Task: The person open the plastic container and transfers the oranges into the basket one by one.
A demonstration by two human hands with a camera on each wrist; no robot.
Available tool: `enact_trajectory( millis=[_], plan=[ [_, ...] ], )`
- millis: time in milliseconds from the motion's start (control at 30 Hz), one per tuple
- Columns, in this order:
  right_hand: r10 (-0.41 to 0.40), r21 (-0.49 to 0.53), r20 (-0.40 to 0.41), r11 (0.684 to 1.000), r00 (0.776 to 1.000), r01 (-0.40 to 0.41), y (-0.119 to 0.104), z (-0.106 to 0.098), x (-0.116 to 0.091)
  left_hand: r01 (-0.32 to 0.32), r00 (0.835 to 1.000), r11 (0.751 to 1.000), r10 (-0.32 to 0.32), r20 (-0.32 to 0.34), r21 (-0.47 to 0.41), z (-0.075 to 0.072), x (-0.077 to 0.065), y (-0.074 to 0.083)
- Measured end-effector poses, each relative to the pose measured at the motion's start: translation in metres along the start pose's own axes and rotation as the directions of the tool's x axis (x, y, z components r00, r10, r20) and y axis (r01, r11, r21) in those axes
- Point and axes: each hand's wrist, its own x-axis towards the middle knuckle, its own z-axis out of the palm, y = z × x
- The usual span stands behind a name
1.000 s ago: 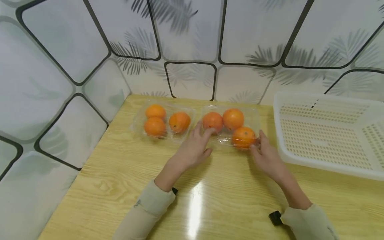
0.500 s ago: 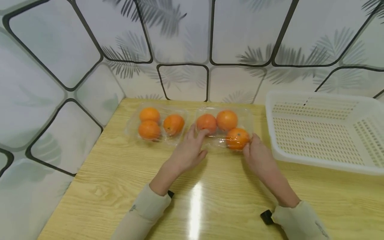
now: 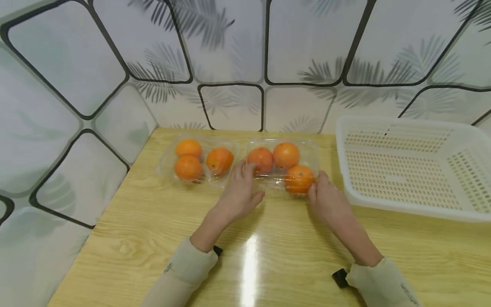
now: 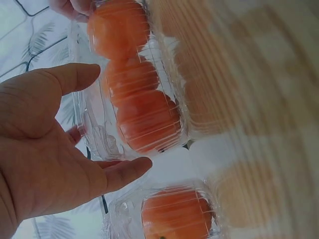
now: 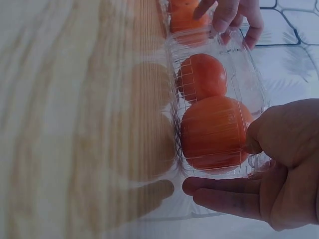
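Note:
In the head view a clear plastic fruit box (image 3: 310,150) holds three oranges (image 3: 286,155) near the back of the wooden table. My left hand (image 3: 235,196) is at the box's left end, fingers and thumb fairly straight; in the left wrist view the fingertips (image 4: 142,167) lie right by its end wall. My right hand (image 3: 330,204) pinches the near right corner. The right wrist view shows the right thumb (image 5: 254,142) bent over the rim beside an orange (image 5: 214,134), with two fingers stretched along the end wall.
A second clear plastic fruit box (image 3: 166,166), also with three oranges (image 3: 189,168), sits just left of the first. On the right stands a white perforated basket (image 3: 414,209). A patterned wall (image 3: 234,106) rises behind the table (image 3: 284,260).
The view has shifted slightly, moving everything a little left. My left index finger has drawn back from the nearest orange toward the rim. The right hand stays on its corner.

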Motion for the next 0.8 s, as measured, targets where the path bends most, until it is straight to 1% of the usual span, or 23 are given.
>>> enact_trajectory(
  millis=[100, 200, 267, 367, 467, 533, 667, 800],
  plan=[
    [-0.014, 0.007, -0.01, 1.0, 1.0, 0.014, 0.002, 0.001, -0.001, 0.048, 0.999, 0.995, -0.046, 0.025, -0.088, 0.001, 0.0, -0.001],
    [-0.031, 0.01, -0.006, 0.999, 1.0, 0.031, 0.004, 0.001, -0.001, 0.104, 0.994, 0.977, -0.093, 0.065, -0.187, 0.002, 0.002, -0.003],
    [-0.032, 0.012, 0.018, 0.999, 0.999, 0.032, 0.004, 0.001, -0.001, 0.138, 0.989, 0.965, -0.12, 0.092, -0.223, 0.002, 0.003, -0.004],
    [-0.019, 0.02, 0.079, 1.0, 0.997, 0.018, 0.0, -0.001, -0.001, 0.165, 0.984, 0.955, -0.144, 0.102, -0.245, 0.001, 0.004, -0.007],
    [-0.016, 0.017, 0.13, 1.0, 0.991, 0.014, -0.004, -0.004, -0.003, 0.163, 0.985, 0.955, -0.144, 0.095, -0.247, 0.0, 0.004, -0.008],
    [-0.016, 0.01, 0.153, 1.0, 0.988, 0.014, -0.006, -0.005, -0.004, 0.154, 0.987, 0.96, -0.139, 0.079, -0.233, -0.001, 0.004, -0.008],
    [-0.002, 0.0, 0.185, 1.0, 0.983, 0.002, -0.011, -0.007, -0.009, 0.134, 0.991, 0.98, -0.129, 0.043, -0.148, 0.0, 0.004, -0.008],
    [0.021, -0.004, 0.196, 1.0, 0.98, -0.021, -0.015, -0.007, -0.011, 0.124, 0.992, 0.989, -0.123, 0.018, -0.084, 0.002, 0.003, -0.009]
  ],
)
